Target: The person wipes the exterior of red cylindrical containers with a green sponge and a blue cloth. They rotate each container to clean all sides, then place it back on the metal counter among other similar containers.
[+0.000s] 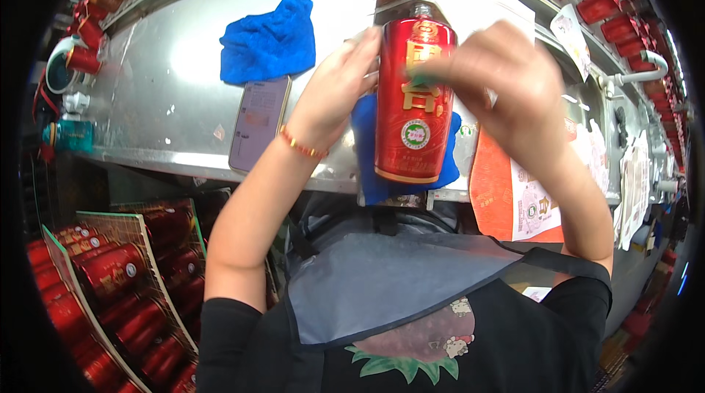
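A glossy red bottle (414,110) with gold characters and a round white-and-green label lies before me, its clear threaded neck pointing away. Under its lower part is a folded blue cloth (365,136). My left hand (339,81) is against the bottle's left side, fingers along its edge, and appears to hold it steady. Over the bottle's right side my right hand (507,74) is smeared by motion. Its fingers look closed, with a small green blur at their tips over the gold characters; what that is I cannot make out.
On the metal worktop (172,118), a second blue cloth (268,39) lies beside a phone (258,125). Printed sheets (532,206) and an orange-red sheet (490,187) are at the right. Wire crates (117,268) of red bottles stand lower left. More red bottles line both far sides.
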Tool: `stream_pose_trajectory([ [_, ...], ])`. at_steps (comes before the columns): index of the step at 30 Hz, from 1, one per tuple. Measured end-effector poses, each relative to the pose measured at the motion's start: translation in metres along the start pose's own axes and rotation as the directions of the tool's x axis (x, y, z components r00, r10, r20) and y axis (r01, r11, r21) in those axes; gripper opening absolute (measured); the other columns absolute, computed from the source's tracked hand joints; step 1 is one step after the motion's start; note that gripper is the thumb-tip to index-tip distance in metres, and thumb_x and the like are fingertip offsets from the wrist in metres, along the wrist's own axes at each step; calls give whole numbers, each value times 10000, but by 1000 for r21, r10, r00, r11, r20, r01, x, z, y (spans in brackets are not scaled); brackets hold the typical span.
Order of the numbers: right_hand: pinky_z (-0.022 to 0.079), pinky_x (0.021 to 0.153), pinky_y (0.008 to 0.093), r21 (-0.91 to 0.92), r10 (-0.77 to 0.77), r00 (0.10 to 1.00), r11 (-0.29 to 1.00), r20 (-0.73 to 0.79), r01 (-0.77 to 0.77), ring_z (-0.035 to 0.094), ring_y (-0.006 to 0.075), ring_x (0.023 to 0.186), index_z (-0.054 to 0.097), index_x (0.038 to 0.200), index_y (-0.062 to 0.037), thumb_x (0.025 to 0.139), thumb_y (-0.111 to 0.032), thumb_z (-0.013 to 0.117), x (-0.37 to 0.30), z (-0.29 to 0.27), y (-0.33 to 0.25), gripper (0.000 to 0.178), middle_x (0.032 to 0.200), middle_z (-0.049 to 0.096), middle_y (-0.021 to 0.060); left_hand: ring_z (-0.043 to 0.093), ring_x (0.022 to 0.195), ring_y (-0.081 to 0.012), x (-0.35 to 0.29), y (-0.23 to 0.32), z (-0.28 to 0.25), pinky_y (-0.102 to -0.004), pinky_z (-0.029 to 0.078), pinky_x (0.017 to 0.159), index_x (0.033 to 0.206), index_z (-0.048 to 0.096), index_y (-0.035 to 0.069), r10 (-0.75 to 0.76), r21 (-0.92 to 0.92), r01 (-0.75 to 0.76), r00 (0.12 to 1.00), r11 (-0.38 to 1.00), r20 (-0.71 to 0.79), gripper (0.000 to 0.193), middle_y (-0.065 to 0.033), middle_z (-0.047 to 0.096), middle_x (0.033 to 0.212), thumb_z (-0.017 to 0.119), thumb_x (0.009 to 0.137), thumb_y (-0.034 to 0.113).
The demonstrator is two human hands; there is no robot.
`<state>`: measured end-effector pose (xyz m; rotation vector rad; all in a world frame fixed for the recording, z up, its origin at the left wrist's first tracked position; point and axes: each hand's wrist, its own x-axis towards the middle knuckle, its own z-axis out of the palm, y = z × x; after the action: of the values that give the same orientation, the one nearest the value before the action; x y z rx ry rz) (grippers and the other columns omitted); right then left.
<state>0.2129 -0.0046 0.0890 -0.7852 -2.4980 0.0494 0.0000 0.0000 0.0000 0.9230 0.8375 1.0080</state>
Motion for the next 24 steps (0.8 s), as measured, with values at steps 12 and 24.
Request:
stream_pose_trajectory([
  [12,475,659,326,151,242,967,956,81,-252,614,224,728,720,1055,-21,846,-84,784,-2,-7,-7,229,817,635,88,707,1059,-204,13,14,17,-335,569,936,1321,487,-83,-2,141,-2,1000,990,26,797,-173,689,1189,671,947,596],
  [24,484,699,259,169,211,955,954,207,-247,647,122,779,739,1085,-12,854,-56,786,7,-13,-16,240,848,684,56,645,1181,-213,12,16,16,-355,534,1010,1464,325,-105,-75,91,71,996,993,43,871,-203,626,1314,656,979,538],
])
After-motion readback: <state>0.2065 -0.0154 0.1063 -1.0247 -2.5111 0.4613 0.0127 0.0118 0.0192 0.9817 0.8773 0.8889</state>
